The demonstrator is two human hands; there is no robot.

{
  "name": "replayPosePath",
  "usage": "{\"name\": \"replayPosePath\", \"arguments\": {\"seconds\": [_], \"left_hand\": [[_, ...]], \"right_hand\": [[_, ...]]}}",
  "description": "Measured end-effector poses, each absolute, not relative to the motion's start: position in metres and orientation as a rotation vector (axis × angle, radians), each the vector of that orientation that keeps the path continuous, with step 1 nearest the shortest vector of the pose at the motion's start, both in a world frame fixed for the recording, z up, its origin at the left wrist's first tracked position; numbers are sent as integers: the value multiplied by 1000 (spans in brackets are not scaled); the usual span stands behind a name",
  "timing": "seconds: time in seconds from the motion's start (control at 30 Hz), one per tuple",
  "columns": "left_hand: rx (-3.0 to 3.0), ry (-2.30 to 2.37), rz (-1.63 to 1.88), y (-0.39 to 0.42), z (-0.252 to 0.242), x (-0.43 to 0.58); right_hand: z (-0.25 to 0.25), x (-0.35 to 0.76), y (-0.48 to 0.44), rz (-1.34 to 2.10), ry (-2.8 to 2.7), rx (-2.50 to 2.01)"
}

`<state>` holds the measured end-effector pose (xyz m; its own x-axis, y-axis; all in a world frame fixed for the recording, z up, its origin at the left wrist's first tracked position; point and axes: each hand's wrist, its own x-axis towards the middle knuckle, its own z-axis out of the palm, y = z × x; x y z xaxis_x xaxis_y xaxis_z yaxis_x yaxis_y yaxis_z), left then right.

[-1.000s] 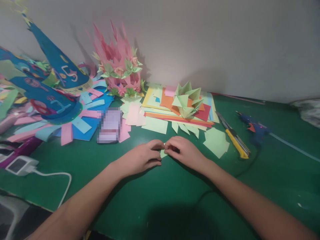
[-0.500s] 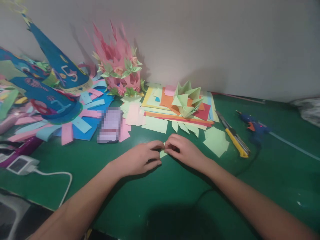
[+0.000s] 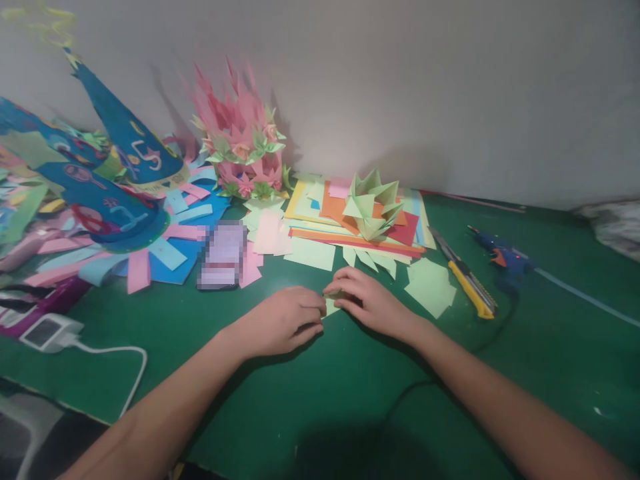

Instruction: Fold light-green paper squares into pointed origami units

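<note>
A small piece of light green paper lies low over the green table between my hands, mostly covered by fingers. My left hand is closed with its fingertips on the paper's left edge. From the right, my right hand bends its fingers over the upper right part of the same piece and grips it. Just beyond my hands are cut green leaf shapes, a green paper rectangle and a folded green paper star on a stack of coloured paper.
A yellow utility knife with its blade out and a blue glue gun lie right. Green paper sheets sit beside the knife. Leftward are a phone, a pink paper crown, blue cone hats and a white cable.
My left fingers have curled in more on the paper, and my right fingers have shifted slightly and spread over it. The view has tilted a little.
</note>
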<state>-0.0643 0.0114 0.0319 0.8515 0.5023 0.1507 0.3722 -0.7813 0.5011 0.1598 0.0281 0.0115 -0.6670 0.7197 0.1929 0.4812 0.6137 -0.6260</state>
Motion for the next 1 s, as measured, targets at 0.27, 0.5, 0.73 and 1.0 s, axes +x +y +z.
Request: {"name": "replayPosePath", "arguments": {"seconds": [0.27,0.5,0.73,1.0], "left_hand": [[2586,847,462,13,13,-58],[2400,1200,536,7,6,-52],[2319,1183,577,5,8,-46],[1470,1079,900,6,8,-45]], "right_hand": [[14,157,26,606,-2527,-885],[14,157,26,603,-2498,-987],[14,155,25,698,-2470,-1009],[21,148,14,831,-2320,-1049]]}}
